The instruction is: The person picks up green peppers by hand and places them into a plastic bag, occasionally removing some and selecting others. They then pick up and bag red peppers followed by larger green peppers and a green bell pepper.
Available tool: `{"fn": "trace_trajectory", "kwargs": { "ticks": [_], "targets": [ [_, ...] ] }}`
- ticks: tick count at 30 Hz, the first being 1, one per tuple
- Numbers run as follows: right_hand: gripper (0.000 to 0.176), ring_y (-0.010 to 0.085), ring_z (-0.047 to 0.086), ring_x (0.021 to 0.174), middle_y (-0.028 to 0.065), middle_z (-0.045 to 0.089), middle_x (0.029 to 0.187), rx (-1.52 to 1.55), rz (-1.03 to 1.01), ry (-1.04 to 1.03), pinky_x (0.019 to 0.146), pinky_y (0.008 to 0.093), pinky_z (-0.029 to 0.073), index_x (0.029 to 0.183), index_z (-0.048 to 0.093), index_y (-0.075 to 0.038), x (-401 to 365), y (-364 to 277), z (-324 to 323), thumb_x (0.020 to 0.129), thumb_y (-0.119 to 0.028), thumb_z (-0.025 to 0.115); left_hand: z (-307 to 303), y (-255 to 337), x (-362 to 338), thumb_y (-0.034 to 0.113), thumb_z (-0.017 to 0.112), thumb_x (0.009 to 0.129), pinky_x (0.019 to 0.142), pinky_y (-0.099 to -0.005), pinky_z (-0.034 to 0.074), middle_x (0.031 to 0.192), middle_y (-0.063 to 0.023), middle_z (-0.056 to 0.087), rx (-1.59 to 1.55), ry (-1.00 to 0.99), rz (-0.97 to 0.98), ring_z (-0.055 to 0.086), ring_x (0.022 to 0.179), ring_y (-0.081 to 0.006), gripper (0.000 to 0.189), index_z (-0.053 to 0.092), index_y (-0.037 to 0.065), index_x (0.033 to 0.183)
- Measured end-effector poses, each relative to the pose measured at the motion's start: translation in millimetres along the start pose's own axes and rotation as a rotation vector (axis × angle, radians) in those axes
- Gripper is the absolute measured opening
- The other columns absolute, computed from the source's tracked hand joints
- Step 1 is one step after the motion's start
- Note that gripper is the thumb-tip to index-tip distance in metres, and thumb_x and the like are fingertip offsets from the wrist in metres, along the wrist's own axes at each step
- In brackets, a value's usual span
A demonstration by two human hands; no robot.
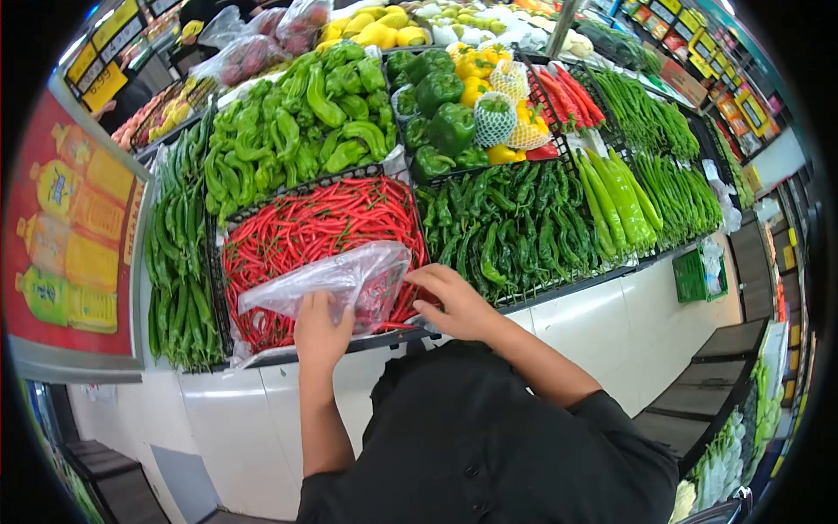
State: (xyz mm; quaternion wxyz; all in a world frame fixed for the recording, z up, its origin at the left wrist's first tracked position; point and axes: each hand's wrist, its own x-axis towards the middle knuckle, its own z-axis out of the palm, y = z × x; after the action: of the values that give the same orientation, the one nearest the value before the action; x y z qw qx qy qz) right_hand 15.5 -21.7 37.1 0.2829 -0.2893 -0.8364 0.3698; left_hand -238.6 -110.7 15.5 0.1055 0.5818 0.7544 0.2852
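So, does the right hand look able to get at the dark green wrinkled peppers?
Probably yes: the right hand is open right beside the dark green wrinkled peppers, and nothing visible seems to cover them.

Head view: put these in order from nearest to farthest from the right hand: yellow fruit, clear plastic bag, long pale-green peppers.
1. Clear plastic bag: just left of the right hand, over the red chillies.
2. Long pale-green peppers: ahead and to the right.
3. Yellow fruit: at the back of the display, ahead and slightly left.
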Motion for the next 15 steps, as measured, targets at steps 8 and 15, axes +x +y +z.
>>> {"fn": "trace_trajectory", "kwargs": {
  "ticks": [8,15],
  "targets": [
    [0.049,0.0364,0.055,0.118,0.0201,0.055,0.128,-0.018,-0.001,-0.033,0.101,0.0417,0.046,0.137,0.052,-0.002,-18.5,-6.7,3.7,0.091,-0.013,0.066,33.8,-22.9,3.8,0.018,0.068,0.086,0.082,-0.0489,0.049,0.099,-0.02,0.059,-0.012,0.032,0.057,0.06,0.093,-0.0408,0.025,0.057,-0.001,0.098],
    [0.077,0.0285,0.056,0.117,0.0197,0.046,0.139,0.315,0.215,0.064,0.094,0.0399,0.052,0.152,0.029,-0.003,-49.6,-13.9,-7.6,0.092,-0.023,0.072,-20.3,50.0,-15.3,-0.001,0.058,0.086,0.076,-0.0364,0.048,0.095,-0.0165,0.06,-0.281,0.191,0.112,0.06,0.082,-0.0289,0.02,0.059,-0.003,0.106]
  ]
}}
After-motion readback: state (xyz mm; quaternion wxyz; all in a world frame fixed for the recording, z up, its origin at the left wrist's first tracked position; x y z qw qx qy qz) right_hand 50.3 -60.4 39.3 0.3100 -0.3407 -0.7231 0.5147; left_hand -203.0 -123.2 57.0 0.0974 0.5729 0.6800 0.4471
